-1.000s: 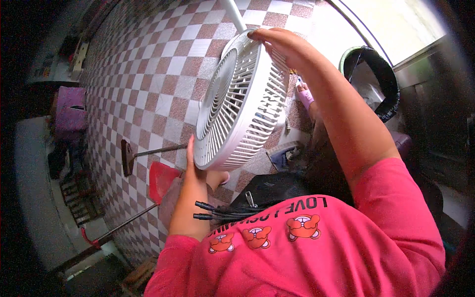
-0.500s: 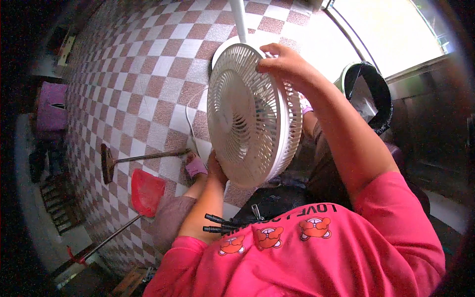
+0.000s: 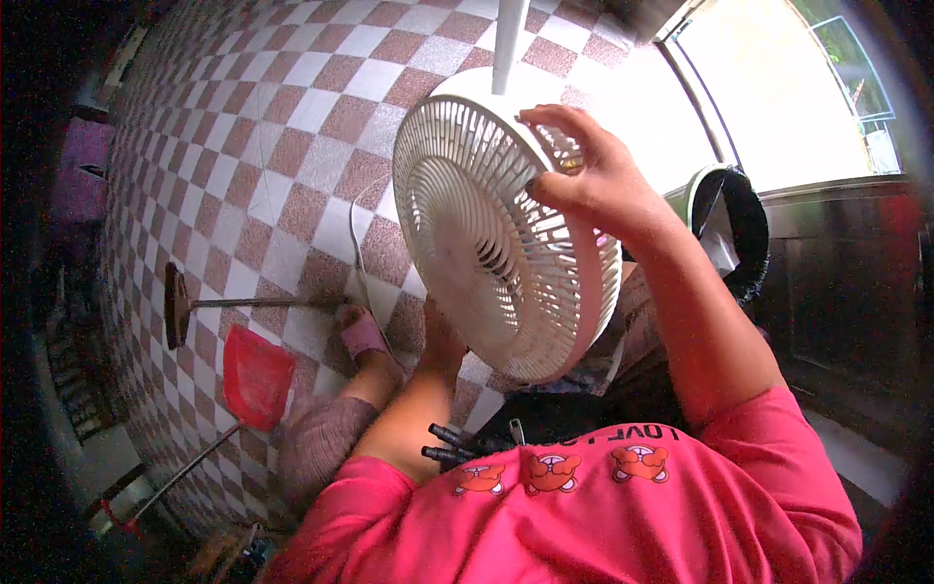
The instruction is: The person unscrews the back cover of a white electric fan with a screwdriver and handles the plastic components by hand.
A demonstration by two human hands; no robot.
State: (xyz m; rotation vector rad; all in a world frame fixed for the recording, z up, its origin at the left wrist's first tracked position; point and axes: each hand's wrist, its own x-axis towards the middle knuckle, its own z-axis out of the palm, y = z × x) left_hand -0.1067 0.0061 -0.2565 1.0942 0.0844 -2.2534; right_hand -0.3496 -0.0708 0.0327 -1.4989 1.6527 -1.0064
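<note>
A white round fan head point(image 3: 457, 224) with a slatted cage is tilted in front of me. My right hand point(image 3: 603, 180) straddles its upper right rim, thumb on the front slats and fingers bent over the edge. Its thumb and forefinger stand wide apart, with part of the rim showing between them. At the lower left edge my left hand point(image 3: 443, 336) holds the cage from below; most of its fingers are hidden behind it. Beyond the fan head, a white pole point(image 3: 510, 44) rises from a white round base on the floor, partly covered by the cage.
A pale cord point(image 3: 356, 243) curves over the checkered floor point(image 3: 263, 146). To the left lie a broom point(image 3: 177, 305) and a red dustpan point(image 3: 258, 377). At right stands a bin point(image 3: 744, 234) lined with a black bag, near a bright doorway point(image 3: 778, 88).
The fan head has turned and tilted, its lower part swinging rightward. My right thumb has moved down the slats, away from the forefinger. The whole view has shifted slightly.
</note>
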